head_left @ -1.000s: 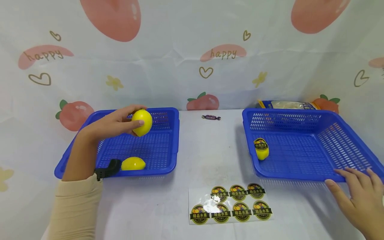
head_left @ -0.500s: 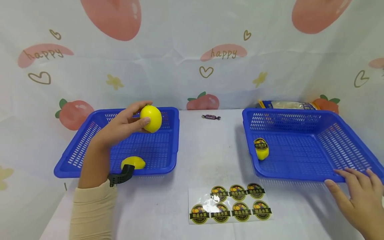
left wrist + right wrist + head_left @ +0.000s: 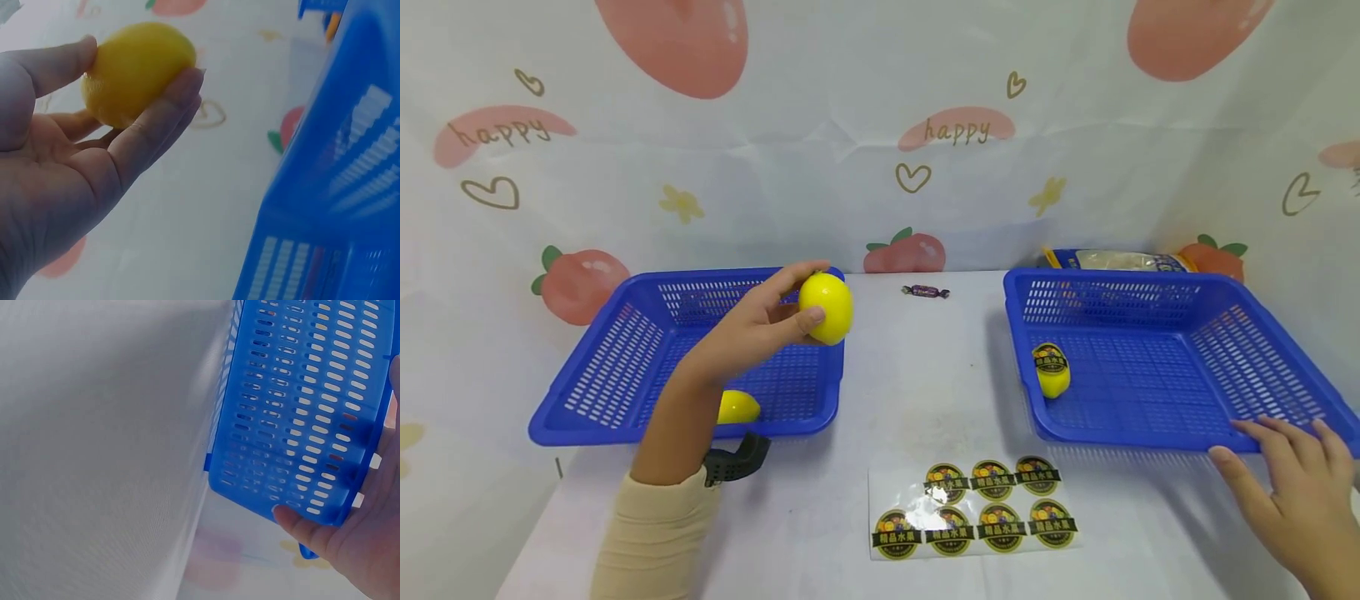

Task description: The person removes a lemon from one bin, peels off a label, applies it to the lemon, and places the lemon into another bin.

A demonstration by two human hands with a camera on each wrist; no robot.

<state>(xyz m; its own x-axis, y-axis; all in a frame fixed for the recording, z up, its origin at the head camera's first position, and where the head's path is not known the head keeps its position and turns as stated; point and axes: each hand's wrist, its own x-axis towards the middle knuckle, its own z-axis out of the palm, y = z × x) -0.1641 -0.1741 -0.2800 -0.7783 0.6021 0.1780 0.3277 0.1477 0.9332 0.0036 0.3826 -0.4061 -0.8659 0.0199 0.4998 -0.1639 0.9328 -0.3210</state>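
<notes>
My left hand (image 3: 760, 329) pinches a yellow lemon (image 3: 829, 310) between thumb and fingers, raised over the right end of the left blue basket (image 3: 838, 392). In the left wrist view the lemon (image 3: 139, 72) sits at the fingertips, away from the palm. A second lemon (image 3: 740, 407) lies in that basket, partly hidden by my forearm. My right hand (image 3: 1303, 492) rests at the front rim of the right blue basket (image 3: 1120, 442), fingers loosely extended over it. In the right wrist view its thumb (image 3: 300, 525) touches the basket's outer wall. Inside lies a lemon (image 3: 1054, 382) with a round sticker.
A sheet of round stickers (image 3: 1000, 527) lies on the white table (image 3: 925, 400) between the baskets, near the front. Farther back is a wrapped candy (image 3: 925, 291). Behind the right basket shows a blue-and-yellow packet (image 3: 1120, 260). A printed curtain (image 3: 820, 183) closes off the back.
My left hand has moved to the right with the lemon, from above the middle of the left basket to its right rim. My right hand has stayed at the right basket.
</notes>
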